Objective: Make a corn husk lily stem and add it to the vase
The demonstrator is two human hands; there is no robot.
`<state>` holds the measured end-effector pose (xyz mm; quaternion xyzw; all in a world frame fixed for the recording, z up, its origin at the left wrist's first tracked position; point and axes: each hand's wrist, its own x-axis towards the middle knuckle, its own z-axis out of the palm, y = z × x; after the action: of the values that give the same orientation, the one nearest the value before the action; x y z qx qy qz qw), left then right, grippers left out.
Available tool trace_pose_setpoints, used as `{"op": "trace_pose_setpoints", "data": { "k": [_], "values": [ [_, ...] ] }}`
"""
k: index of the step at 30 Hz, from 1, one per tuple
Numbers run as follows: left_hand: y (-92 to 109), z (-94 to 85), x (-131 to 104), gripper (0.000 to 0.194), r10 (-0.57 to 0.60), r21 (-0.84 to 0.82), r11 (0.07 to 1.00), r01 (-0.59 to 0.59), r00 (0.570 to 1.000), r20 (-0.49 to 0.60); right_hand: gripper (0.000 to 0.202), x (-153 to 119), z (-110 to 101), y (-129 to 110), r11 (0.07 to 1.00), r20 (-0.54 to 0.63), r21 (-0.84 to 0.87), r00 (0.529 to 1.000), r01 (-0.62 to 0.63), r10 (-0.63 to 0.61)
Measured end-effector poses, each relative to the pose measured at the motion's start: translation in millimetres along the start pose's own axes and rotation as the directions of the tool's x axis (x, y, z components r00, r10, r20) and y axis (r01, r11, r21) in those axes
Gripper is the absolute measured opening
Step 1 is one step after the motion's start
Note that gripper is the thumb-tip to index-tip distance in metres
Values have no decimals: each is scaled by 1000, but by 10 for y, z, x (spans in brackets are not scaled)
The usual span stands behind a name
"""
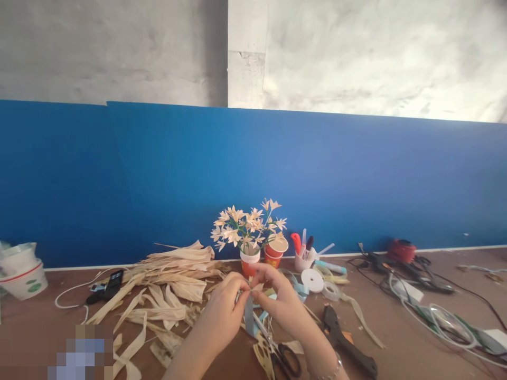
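Note:
My left hand point(226, 302) and my right hand point(279, 298) meet at their fingertips, both pinched closed. Between them shows a small pale husk piece point(257, 279), mostly hidden by the fingers. A grey-blue strip point(249, 316) hangs just below my left fingertips; whether it is held I cannot tell. Under the hands lie scissors point(288, 360) with black handles, partly covered by my right forearm. Behind the fingers, pale husk flowers point(247, 224) on green stems stand in a stack of paper cups point(250, 258).
Dried corn husks point(174, 285) spread on the left. A red paper cup point(276, 247), a pen holder point(303, 262), a white spool point(312, 281) and a tape roll point(331, 290) sit behind. A black glue gun point(344, 338) lies right, beside tangled cables point(431, 322). A blue partition point(317, 179) borders the table.

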<state>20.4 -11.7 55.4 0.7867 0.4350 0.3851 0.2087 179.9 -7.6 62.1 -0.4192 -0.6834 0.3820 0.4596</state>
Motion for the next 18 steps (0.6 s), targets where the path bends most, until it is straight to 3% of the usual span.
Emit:
{"op": "trace_pose_setpoints", "data": {
  "k": [7,14,18],
  "values": [
    [5,29,-8,14,18,51,999,-18,1000,-11,37,12,45,59,1000,3,2,1000,27,-27],
    [47,6,0,13,40,275,961,-24,998,-53,36,24,61,88,999,-5,-17,999,47,-47],
    [58,8,-9,15,67,269,962,-45,995,-74,36,29,54,99,1000,-15,4,999,30,-30]
  ]
}}
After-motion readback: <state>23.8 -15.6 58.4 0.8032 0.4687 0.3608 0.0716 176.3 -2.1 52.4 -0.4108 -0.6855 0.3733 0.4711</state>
